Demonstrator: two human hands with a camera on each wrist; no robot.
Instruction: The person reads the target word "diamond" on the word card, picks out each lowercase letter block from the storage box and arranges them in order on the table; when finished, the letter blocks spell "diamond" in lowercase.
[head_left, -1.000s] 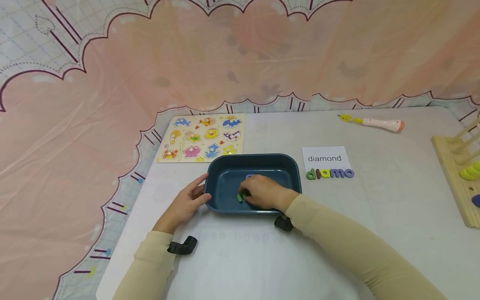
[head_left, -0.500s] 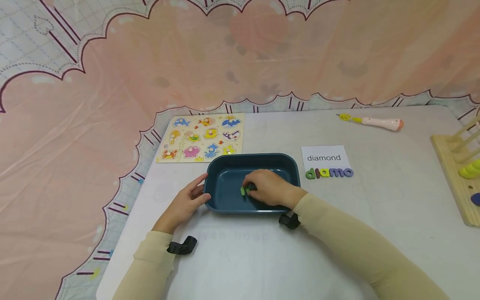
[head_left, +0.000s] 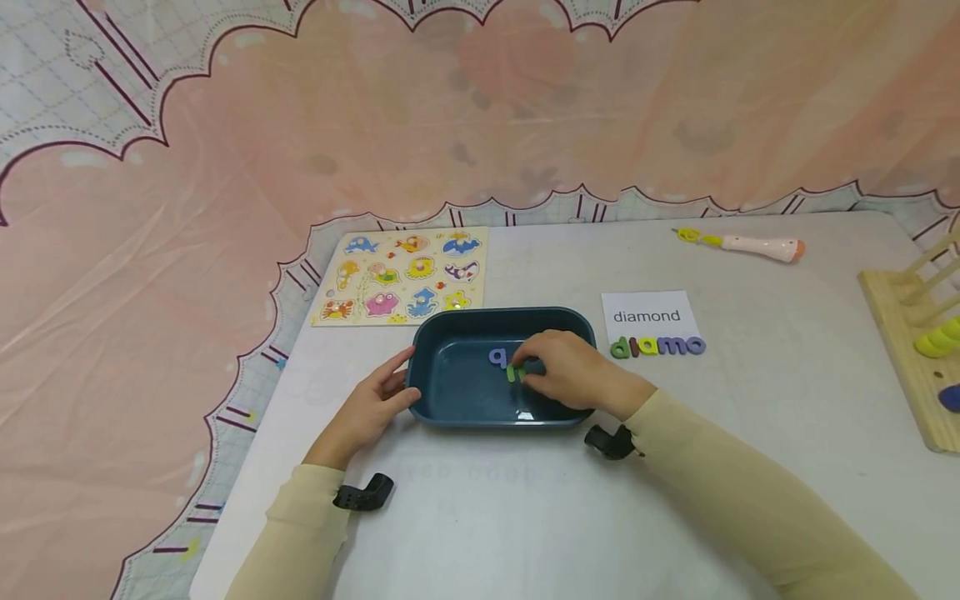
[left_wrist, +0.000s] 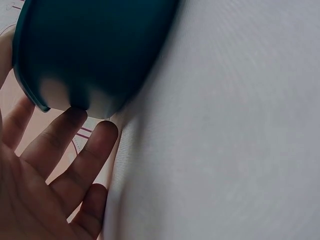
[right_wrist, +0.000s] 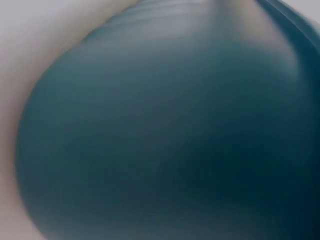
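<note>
In the head view my right hand (head_left: pixel 573 367) is over the right half of a dark teal tray (head_left: pixel 450 408). Its thumb and fingers pinch a small green letter (head_left: pixel 512 374), partly hidden by the fingers but shaped like an "n". A purple letter (head_left: pixel 498 357), like a "q", lies on the tray floor just left of it. My left hand (head_left: pixel 372 408) touches the tray's left end, its fingers loosely extended. The left wrist view shows those fingertips (left_wrist: pixel 75 117) against the tray's outer wall (left_wrist: pixel 100 55). Only the blurred tray (right_wrist: pixel 150 135) fills the right wrist view.
Right of the tray, a white card (head_left: pixel 647 312) reads "diamond", with coloured letters (head_left: pixel 658 347) spelling "diamo" along its lower edge. A sea-animal puzzle board (head_left: pixel 401 279) lies behind the tray. A pink-white pen-like tool (head_left: pixel 761 247) and a wooden peg stand (head_left: pixel 900 367) are farther right.
My right hand has moved right and slightly up over the tray, carrying the green letter along. The purple letter, hidden half a second ago, shows again. My left hand stays put.
</note>
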